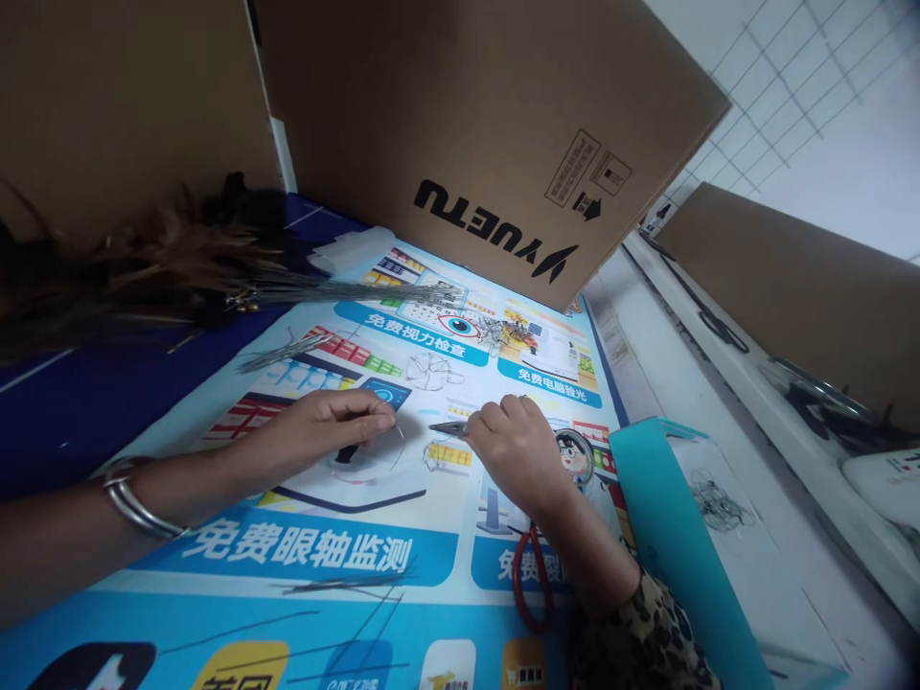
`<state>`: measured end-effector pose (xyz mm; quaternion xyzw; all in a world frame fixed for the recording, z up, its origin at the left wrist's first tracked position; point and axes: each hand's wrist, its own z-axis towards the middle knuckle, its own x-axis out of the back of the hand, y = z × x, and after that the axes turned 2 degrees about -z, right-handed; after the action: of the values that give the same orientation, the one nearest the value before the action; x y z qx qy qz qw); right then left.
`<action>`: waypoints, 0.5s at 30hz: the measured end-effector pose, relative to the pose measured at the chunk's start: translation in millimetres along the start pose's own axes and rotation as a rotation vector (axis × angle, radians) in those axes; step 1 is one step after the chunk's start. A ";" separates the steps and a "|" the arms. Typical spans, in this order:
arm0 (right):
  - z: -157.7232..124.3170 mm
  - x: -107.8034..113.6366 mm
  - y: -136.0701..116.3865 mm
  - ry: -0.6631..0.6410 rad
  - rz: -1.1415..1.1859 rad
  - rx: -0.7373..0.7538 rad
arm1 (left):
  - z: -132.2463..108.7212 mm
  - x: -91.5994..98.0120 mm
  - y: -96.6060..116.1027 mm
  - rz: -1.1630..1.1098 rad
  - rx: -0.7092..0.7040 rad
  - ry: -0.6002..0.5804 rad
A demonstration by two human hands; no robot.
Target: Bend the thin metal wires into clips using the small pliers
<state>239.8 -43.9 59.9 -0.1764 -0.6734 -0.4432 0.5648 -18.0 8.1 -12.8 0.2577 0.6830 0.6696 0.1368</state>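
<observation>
My left hand (327, 422) rests on a printed blue poster (302, 556) with its fingers pinched on a thin wire (398, 426). My right hand (514, 450) is closed round small pliers (447, 427), whose tips point left toward the wire end. The pliers' red handles (532, 575) stick out below my wrist. A silver bangle (133, 494) is on my left wrist. Bent wire shapes (431, 369) lie on the poster just beyond my hands.
A bundle of straight wires (345, 287) and dark feathers (144, 259) lie at the back left. Cardboard boxes (503, 125) stand behind. A teal sheet (676, 546) with a wire tangle (719, 503) is at right. Loose wires (345, 580) lie near me.
</observation>
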 end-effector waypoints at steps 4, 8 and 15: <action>-0.6 2.5 -0.4 0.027 0.027 0.017 | -0.5 -0.4 1.4 0.031 -0.021 -0.025; 0.1 -1.8 -0.6 0.082 0.057 -0.018 | -0.4 -0.6 1.2 0.041 -0.021 -0.038; 2.0 -15.6 0.0 0.096 0.004 0.021 | 0.9 0.1 -2.0 0.052 0.004 -0.051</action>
<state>243.2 -38.1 45.6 -0.1503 -0.6498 -0.4429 0.5992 -18.0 9.0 -14.8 0.2926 0.6736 0.6649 0.1361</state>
